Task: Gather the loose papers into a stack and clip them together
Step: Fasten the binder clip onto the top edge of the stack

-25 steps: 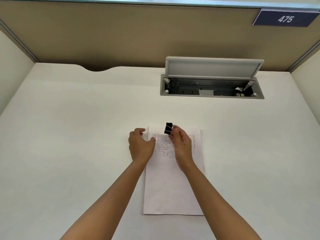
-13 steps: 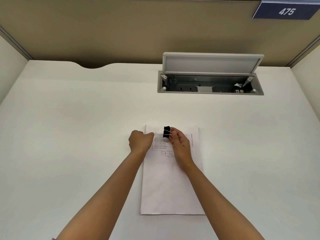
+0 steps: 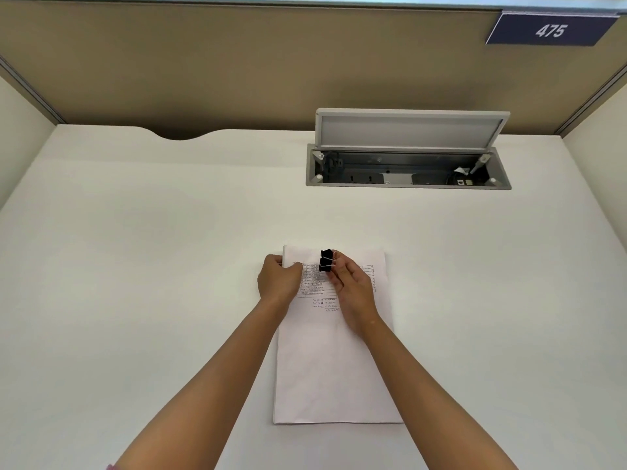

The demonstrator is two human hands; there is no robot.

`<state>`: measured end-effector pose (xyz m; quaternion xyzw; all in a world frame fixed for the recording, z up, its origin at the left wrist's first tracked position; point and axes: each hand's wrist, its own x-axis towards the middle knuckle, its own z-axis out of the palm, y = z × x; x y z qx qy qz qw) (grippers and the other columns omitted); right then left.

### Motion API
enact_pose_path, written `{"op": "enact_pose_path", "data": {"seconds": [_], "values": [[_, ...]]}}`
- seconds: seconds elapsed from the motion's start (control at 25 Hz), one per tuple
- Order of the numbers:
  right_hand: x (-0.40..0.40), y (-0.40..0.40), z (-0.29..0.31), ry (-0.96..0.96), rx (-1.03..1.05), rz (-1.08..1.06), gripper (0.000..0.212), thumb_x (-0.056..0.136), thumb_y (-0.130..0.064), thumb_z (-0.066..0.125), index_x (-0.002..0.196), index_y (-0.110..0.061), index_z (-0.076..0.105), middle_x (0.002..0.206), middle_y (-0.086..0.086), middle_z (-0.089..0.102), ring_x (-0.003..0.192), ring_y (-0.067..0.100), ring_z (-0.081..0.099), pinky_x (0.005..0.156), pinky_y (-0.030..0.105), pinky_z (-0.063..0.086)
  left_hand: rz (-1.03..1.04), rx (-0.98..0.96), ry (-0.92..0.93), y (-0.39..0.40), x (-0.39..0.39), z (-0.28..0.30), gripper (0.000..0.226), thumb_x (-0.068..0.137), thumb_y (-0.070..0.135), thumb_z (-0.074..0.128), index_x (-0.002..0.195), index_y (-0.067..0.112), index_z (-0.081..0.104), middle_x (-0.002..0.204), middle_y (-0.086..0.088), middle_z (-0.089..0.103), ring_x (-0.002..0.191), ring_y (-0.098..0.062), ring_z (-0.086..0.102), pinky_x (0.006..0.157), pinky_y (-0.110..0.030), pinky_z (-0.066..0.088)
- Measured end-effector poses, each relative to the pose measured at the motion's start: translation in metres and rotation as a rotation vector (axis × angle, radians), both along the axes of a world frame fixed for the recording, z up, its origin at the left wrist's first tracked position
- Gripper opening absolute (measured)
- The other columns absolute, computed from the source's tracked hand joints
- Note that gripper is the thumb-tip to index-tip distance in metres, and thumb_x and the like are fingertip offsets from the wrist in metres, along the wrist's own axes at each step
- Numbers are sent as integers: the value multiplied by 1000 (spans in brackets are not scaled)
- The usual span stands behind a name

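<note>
Near the middle of the white desk [image 3: 135, 266] sits the paper stack [image 3: 336, 368], squared up with its long side running near to far and the printed table up at the far end. The left hand [image 3: 280, 281] is curled at the far-left corner of the stack, thumb lying on top of the sheet and the other fingers tucked round the left edge, so it's gripping that corner. Can't tell if the corner is lifted off the desk at all.

The right hand [image 3: 351, 286] is over the far part of the page, just right of the left one, with a small gap between them. Its fingertips [image 3: 336, 266] pinch the silver wire handles of a black binder clip [image 3: 326, 261], and the clip's black body sticks out to the left of those fingers. The clip is over the top of the printed table, a bit short of the stack's far edge, roughly midway across the width. Whether its mouth is squeezed open or biting the paper yet, I honestly can't make out, it's too small.

Further back on the right there's a grey cable box [image 3: 407, 164] sunk into the desk with its lid flipped up, sockets visible inside. A tan partition [image 3: 237, 62] runs along the far side with a blue "475" plate [image 3: 549, 30] at top right.
</note>
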<state>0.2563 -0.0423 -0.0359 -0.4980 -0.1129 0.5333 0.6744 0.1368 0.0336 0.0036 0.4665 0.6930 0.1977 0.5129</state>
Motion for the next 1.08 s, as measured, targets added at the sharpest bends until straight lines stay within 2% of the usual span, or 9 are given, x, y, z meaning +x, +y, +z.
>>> {"op": "enact_pose_path", "data": {"seconds": [0.12, 0.24, 0.36, 0.44, 0.64, 0.76, 0.88, 0.96, 1.08], "values": [[4, 3, 9, 74, -45, 20, 32, 95, -4, 60, 125, 7, 59, 118, 15, 69, 105, 20, 69, 87, 24, 57, 26, -44, -44, 13, 0, -1, 17, 87, 14, 59, 104, 12, 56, 87, 5, 57, 76, -15, 54, 59, -27, 40], [10, 10, 14, 15, -120, 67, 27, 90, 0, 66, 116, 0, 60, 113, 18, 68, 105, 27, 68, 93, 30, 56, 10, -29, -44, 22, -2, -4, 6, 80, 11, 58, 78, 14, 54, 71, -1, 50, 69, -24, 43, 63, -29, 35], [18, 21, 13, -186, -242, 150, 29, 86, -8, 73, 113, -4, 61, 115, 18, 69, 100, 23, 70, 96, 36, 55, 33, -68, -57, 31, -4, -2, 30, 77, 12, 64, 60, 17, 40, 62, -2, 39, 68, -23, 36, 64, -35, 31], [23, 27, 13, -304, -349, 200, 33, 82, -16, 77, 111, -8, 64, 110, 14, 72, 91, 17, 71, 96, 39, 56, 76, -123, -63, 36, -3, 0, 30, 77, 15, 70, 62, 13, 44, 63, -5, 46, 66, -25, 44, 63, -33, 36], [23, 35, 25, -367, -469, 167, 35, 81, -18, 77, 111, -6, 62, 106, 14, 72, 77, 16, 70, 83, 31, 60, 21, -118, -13, 35, 1, -3, 18, 76, 13, 71, 73, 11, 53, 77, -10, 52, 71, -23, 46, 65, -33, 36], [19, 39, 34, -668, -476, 218, 34, 80, -19, 76, 110, -11, 62, 105, 5, 70, 84, 16, 67, 69, 23, 52, 30, -93, -25, 33, -1, -6, 30, 77, 12, 73, 62, 15, 47, 75, -9, 51, 70, -23, 45, 65, -33, 36], [27, 50, 42, -1020, -368, 354, 43, 79, -18, 77, 119, -17, 59, 112, -2, 61, 99, 13, 57, 77, 21, 44, 35, -94, -43, 31, -4, -5, 22, 74, 9, 79, 66, 13, 59, 80, -5, 66, 74, -26, 61, 73, -34, 52], [36, 58, 47, -1113, -303, 458, 47, 82, -16, 76, 125, -20, 56, 118, -3, 58, 104, 13, 53, 85, 24, 42, 22, -97, -51, 29, -7, -4, 19, 73, 8, 81, 70, 15, 63, 83, -3, 69, 78, -23, 65, 78, -35, 56], [45, 69, 50, -1186, -260, 605, 39, 86, -12, 74, 122, -20, 60, 114, -2, 62, 97, 15, 59, 83, 26, 47, 35, -74, -60, 24, -7, -4, 12, 76, 6, 76, 80, 14, 68, 83, 0, 69, 79, -21, 65, 68, -27, 51]]}}
